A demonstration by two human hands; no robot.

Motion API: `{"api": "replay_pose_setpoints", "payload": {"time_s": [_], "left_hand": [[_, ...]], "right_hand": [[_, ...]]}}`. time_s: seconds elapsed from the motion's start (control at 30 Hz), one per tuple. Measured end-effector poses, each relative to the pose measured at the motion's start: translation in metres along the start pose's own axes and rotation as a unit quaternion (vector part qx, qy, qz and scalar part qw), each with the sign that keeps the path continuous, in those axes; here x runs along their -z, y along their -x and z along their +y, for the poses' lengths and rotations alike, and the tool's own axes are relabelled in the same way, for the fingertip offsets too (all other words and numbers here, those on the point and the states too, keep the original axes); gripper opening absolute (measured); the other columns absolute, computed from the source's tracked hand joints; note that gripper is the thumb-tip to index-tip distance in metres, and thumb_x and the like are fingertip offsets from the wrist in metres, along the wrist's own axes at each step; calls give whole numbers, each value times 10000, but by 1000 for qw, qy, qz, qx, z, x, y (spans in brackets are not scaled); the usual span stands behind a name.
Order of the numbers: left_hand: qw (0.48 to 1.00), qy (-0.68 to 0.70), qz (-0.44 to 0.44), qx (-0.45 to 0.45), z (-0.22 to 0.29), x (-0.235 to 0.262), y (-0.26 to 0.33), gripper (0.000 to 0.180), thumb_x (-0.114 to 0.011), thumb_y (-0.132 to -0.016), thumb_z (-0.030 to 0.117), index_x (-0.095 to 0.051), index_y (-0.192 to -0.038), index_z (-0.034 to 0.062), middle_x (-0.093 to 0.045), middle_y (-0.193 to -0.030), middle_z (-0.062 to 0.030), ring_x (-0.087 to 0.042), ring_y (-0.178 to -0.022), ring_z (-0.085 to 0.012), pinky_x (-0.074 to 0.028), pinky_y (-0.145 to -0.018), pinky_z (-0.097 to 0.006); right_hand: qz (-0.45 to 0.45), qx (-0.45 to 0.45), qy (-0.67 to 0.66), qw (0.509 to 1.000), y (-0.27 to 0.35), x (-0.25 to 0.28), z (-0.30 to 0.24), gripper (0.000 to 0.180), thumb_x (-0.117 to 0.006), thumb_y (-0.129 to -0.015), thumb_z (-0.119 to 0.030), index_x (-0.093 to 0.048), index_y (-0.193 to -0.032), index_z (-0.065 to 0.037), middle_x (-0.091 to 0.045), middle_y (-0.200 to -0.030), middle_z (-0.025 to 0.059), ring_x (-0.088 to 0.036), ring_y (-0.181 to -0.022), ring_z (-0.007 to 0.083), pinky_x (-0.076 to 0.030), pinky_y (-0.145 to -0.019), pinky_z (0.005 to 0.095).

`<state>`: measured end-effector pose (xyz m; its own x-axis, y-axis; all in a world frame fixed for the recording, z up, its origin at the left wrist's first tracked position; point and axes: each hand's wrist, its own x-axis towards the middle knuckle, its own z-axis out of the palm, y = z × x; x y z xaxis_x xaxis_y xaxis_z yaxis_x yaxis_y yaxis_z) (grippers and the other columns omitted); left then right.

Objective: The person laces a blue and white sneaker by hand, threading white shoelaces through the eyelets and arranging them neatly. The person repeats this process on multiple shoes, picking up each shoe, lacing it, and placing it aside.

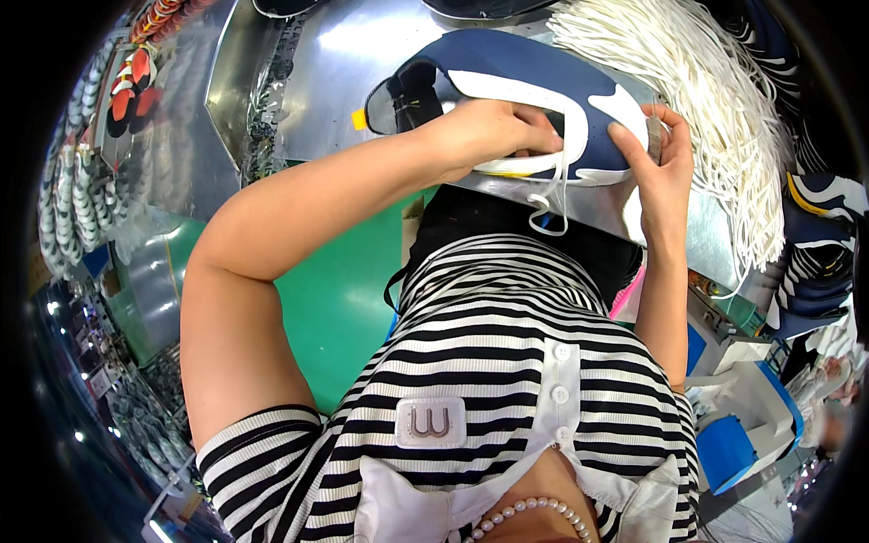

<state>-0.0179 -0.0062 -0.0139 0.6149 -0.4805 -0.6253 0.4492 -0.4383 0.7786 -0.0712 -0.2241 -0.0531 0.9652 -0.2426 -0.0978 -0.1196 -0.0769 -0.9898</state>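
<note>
A navy and white shoe upper (520, 68) lies on its side over the metal worktop, its toe end to the right. My left hand (498, 131) reaches into its white-edged lacing opening with the fingers closed. The fingertips meet beside a white shoelace (566, 185); what is between them is partly hidden. From that opening the lace hangs in a loose loop past the worktop's near edge. My right hand (665, 158) grips the toe end, the thumb on the outer face and the other fingers curled behind. A yellow tab (359, 119) sticks out at the heel end.
A thick bundle of white laces (688, 81) spreads over the right of the metal worktop (339, 81). More navy and white uppers (819, 253) are stacked at the far right. A grey and blue machine (747, 407) stands at lower right. Striped shoe parts (77, 199) hang at left.
</note>
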Motion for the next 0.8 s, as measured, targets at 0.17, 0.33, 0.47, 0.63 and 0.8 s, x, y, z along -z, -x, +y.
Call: {"api": "replay_pose_setpoints", "payload": {"time_s": [0.17, 0.33, 0.47, 0.63, 0.8], "left_hand": [[958, -163, 162, -174, -28, 11, -17, 233, -724, -821, 251, -757, -949, 60, -740, -898, -100, -696, -821, -200, -532, -779, -304], [936, -242, 159, -201, -21, 11, -17, 212, -707, -832, 215, -756, -961, 54, -734, -904, -114, -696, -833, -239, -534, -788, -323], [801, -360, 271, -394, -4, 37, 8, 80, -696, -872, 72, -682, -909, 2, -644, -822, -76, -568, -660, -157, -464, -615, -287], [738, -283, 536, -295, -26, 173, 67, 160, -701, -918, 145, -725, -990, 5, -639, -808, 29, -523, -716, -46, -430, -658, -189], [785, -207, 517, -272, -43, 163, 71, 158, -676, -918, 133, -720, -986, -2, -711, -904, -36, -605, -815, -87, -496, -766, -236]], "right_hand": [[24, -113, -34, 993, 3, 2, -10, 462, -804, -823, -165, -523, -1161, -25, -656, -1011, 128, -624, -880, 141, -497, -757, 260], [-16, -89, -3, 996, 1, 1, -8, 491, -800, -834, -227, -515, -1177, -23, -653, -985, 111, -614, -841, 124, -480, -722, 235], [4, -111, -50, 993, 1, 10, -13, 504, -793, -843, -247, -514, -1194, -18, -654, -977, 103, -612, -843, 126, -478, -710, 237], [21, -68, -93, 993, -1, 36, -10, 454, -763, -866, -215, -531, -1204, -20, -672, -1020, 140, -658, -850, 164, -524, -720, 265], [33, -33, 39, 998, -4, 46, 18, 480, -739, -871, -313, -544, -1224, -55, -678, -1025, 186, -675, -908, 209, -535, -752, 311]]}}
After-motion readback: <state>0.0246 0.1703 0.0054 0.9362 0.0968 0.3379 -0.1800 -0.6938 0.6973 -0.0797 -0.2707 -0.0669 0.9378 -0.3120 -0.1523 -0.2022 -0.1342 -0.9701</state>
